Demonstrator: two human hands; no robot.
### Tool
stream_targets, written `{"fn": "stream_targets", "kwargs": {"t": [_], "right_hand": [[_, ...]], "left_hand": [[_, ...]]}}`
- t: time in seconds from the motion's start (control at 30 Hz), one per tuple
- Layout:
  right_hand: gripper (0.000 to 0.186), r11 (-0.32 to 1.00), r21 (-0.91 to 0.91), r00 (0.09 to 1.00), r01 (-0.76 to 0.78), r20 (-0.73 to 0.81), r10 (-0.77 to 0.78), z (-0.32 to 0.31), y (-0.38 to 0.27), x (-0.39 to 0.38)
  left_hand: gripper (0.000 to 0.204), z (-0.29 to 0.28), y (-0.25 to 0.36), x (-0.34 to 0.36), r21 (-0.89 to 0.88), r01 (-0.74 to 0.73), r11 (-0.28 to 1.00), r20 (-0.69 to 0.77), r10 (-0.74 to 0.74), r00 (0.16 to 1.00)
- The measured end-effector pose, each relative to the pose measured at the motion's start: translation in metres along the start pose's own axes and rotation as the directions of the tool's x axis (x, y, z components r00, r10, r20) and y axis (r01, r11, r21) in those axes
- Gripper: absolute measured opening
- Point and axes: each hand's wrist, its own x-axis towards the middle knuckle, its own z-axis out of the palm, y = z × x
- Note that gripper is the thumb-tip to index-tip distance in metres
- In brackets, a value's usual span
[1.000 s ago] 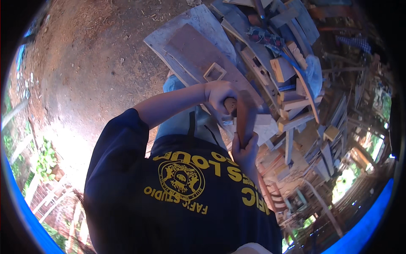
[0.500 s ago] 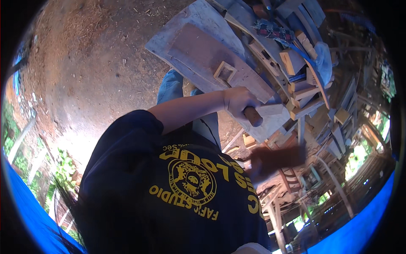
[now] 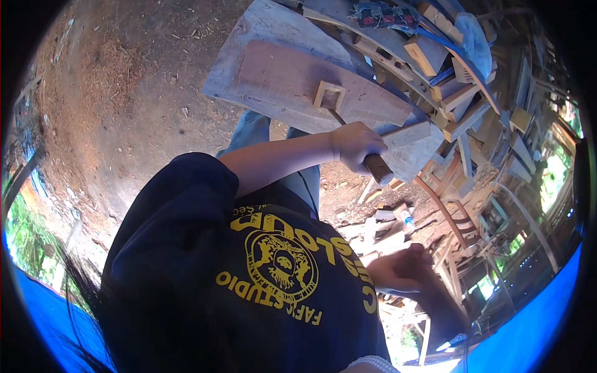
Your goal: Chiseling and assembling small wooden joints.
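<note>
My left hand [image 3: 356, 147] is closed around a chisel [image 3: 378, 170] with a thick wooden handle. Its thin blade slants from my fist to a small square wooden frame [image 3: 319, 95], reaching its near corner. Under the frame is a flat reddish-brown board [image 3: 273, 71], resting on a wider pale, worn slab [image 3: 224, 84]. Lower right, well apart from the chisel's butt end, my right hand [image 3: 393, 273] is closed on a dark brown wooden mallet [image 3: 440, 304], blurred by motion.
Stacked wood blocks [image 3: 457, 99], a patterned cloth roll [image 3: 385, 15] and a pale blue plastic bag [image 3: 474, 38] lie beyond the slab at the right. Scrap wood [image 3: 388, 227] litters the ground below it. Bare earth with shavings [image 3: 118, 62] spreads to the left.
The mallet and my right hand have swung down and away from the chisel handle. My left hand keeps its grip on the chisel; the view has shifted slightly.
</note>
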Motion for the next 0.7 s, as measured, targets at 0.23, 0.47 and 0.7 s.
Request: {"fn": "stream_targets", "kwargs": {"t": [0.23,0.47,0.7], "right_hand": [[0.071,-0.043,-0.483,-0.013,0.874,0.066,-0.998,0.05,0.088,0.07],[0.077,0.155,-0.815,0.049,0.558,-0.155,-0.987,0.075,0.132,0.102],[0.04,-0.577,-0.807,0.879,0.126,0.361,-0.312,0.038,0.044,0.025]], "left_hand": [[0.03,-0.004,0.007,0.005,-0.03,-0.055,0.998,0.001,0.055,0.998],[0.028,0.013,0.001,-0.011,0.03,-0.075,0.997,0.074,0.072,0.995],[0.026,0.003,-0.003,-0.013,0.024,-0.075,0.997,0.138,0.071,0.988]]}}
